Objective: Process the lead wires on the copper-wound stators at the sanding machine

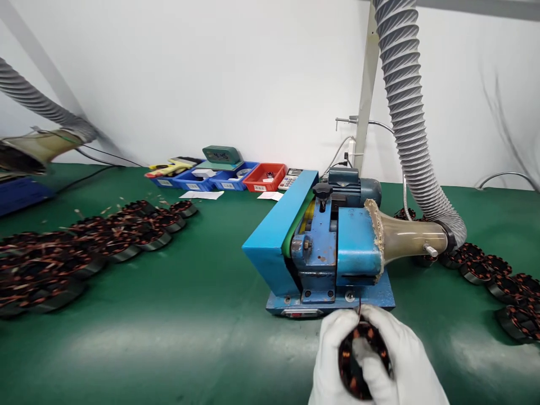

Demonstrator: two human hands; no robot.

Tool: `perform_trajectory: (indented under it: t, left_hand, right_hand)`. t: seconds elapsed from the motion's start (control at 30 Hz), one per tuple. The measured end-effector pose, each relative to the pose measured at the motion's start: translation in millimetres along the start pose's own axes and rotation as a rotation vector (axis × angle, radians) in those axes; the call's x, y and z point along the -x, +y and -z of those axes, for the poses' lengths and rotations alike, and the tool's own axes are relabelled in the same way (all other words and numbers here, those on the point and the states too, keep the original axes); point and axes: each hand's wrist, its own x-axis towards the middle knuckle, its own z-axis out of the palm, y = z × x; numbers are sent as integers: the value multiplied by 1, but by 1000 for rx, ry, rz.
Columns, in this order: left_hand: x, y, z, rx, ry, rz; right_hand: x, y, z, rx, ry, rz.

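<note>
Both my hands wear white gloves and hold one motor stator, a dark ring with copper windings, low in the head view. My left hand is wrapped round its left side. My right hand grips the right side, with a blurred, greyish thumb across the ring's middle. A thin wire sticks up from the top of the stator between my fingers. Just beyond my hands stands a blue belt-driven machine; its front base edge is close to my fingertips.
Many stators lie grouped at left, and more stators at right. A grey duct hose joins a funnel on the machine. Blue bins, a red bin and a green clock stand at the back.
</note>
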Motion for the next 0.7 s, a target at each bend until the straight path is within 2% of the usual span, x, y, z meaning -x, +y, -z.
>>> perform_trajectory:
  t: [0.1, 0.23, 0.37, 0.5, 0.63, 0.7]
  left_hand:
    - [-12, -25, -8, 35, 4, 134]
    - [-34, -39, -20, 136, 18, 256]
    - [-48, -29, -31, 152, 25, 235]
    - [-50, -19, -35, 127, 27, 205]
    - [-37, -27, -24, 81, 9, 157]
    - [-28, -32, -15, 60, -2, 143]
  right_hand:
    - [-15, 9, -8, -37, -166, -137]
    - [-35, 7, -14, -42, -149, -324]
    - [-51, 1, -12, -110, -181, -392]
    - [-57, -1, -8, -192, -185, -418]
    - [-43, -3, -7, -202, -137, -405]
    - [-30, -4, -8, -170, -108, -352]
